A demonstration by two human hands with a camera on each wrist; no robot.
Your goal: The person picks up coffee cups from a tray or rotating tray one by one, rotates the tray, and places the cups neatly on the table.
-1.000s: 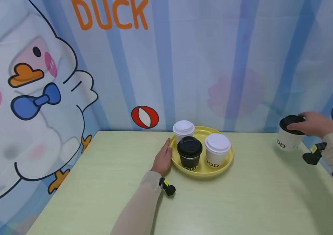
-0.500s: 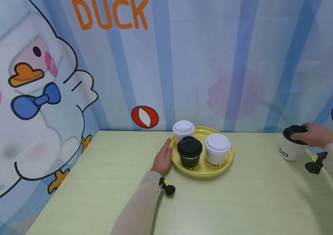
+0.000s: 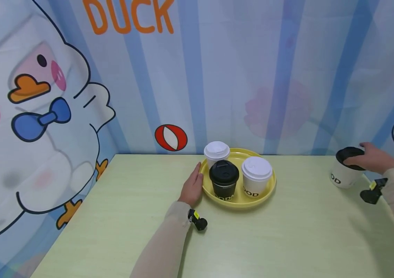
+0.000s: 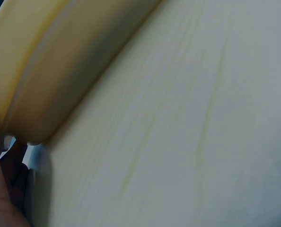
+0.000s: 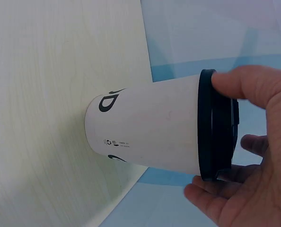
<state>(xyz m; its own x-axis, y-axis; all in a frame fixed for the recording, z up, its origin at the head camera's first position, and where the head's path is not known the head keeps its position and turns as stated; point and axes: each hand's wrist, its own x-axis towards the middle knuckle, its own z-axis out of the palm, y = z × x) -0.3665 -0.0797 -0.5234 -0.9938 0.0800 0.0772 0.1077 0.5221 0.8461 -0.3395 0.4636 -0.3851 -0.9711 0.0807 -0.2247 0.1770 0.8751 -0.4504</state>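
My right hand (image 3: pixel 374 158) grips a white paper coffee cup (image 3: pixel 344 176) by its black lid (image 5: pixel 216 125), thumb on one side and fingers on the other. The cup's base is right at the tabletop, by the right edge. At the middle, my left hand (image 3: pixel 192 186) holds the left rim of a round yellow tray (image 3: pixel 241 203). In the left wrist view, fingers (image 4: pixel 17 172) show below the rim. On the tray are a black cup with a black lid (image 3: pixel 224 174), a white-lidded cup (image 3: pixel 256 173) and another white-lidded cup (image 3: pixel 216 151) at the back left.
The pale wood-grain table (image 3: pixel 141 181) meets a printed blue curtain (image 3: pixel 225 77) along its back edge. The curtain also rises at the left side, with a large duck drawn on it. The table's right edge runs close beside the held cup.
My right hand has brought the white cup down and slightly toward the front right, onto the tabletop's level; it has barely moved in the last half second. The left hand and tray stay put.
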